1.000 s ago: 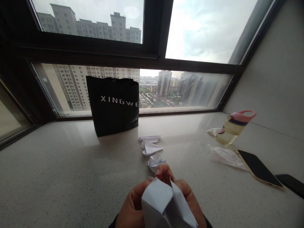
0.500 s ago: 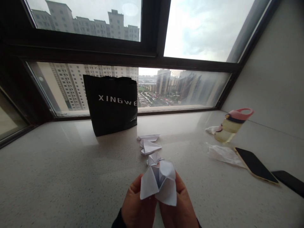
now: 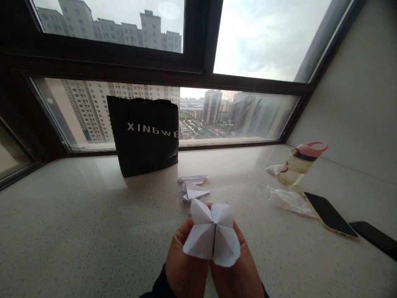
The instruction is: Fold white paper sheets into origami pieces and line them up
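Note:
A white folded paper fortune teller [image 3: 200,242] is held up between my two hands near the bottom middle of the head view. My left hand [image 3: 185,265] grips it from the left and my right hand [image 3: 240,265] from the right. Its four flaps point up and outward, with a dark narrow slit between the two front ones. Most of my fingers are hidden behind and inside the paper. Just beyond it, folded white paper pieces [image 3: 195,191] lie in a row on the pale speckled counter [image 3: 93,231].
A black bag [image 3: 145,145] stands at the back left against the window. To the right are a bottle with a pink lid [image 3: 296,165], a crumpled clear wrapper [image 3: 288,200], a phone [image 3: 330,215] and another dark flat object [image 3: 374,238].
The fortune teller's flaps have shifted: the wide pocket between left and right has closed to a slit, and the flaps now spread like petals. Both hands still hold it.

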A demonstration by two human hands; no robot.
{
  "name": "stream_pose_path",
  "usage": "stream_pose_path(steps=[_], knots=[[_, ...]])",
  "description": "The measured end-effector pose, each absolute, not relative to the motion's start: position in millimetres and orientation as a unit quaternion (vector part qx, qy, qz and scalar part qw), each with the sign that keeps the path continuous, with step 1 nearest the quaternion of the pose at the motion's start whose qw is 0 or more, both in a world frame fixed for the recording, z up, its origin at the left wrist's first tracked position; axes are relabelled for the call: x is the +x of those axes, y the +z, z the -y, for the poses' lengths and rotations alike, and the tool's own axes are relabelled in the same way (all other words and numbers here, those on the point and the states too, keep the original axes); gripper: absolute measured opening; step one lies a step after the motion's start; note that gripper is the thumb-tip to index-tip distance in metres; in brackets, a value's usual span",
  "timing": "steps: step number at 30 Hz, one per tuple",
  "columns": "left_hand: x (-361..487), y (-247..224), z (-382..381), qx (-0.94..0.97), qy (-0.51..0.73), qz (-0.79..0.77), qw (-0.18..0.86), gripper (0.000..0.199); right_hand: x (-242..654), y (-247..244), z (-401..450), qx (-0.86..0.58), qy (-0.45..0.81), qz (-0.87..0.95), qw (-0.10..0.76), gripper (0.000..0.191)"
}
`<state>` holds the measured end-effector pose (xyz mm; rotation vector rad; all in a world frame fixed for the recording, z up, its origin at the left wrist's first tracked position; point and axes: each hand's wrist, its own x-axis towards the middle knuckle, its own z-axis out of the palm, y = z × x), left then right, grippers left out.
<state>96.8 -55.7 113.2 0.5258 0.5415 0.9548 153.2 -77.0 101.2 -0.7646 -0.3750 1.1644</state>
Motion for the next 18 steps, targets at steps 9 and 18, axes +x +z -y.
stream_pose_path(steps=[9,18], knots=[[91,99,12,0.263,0.458,-0.224,0.819,0.033,185,97,49,-0.389,0.528,0.328,0.68,0.019],[89,89,-22,0.367,0.437,-0.193,0.798,0.032,230,114,40,-0.327,0.681,0.337,0.562,0.015]])
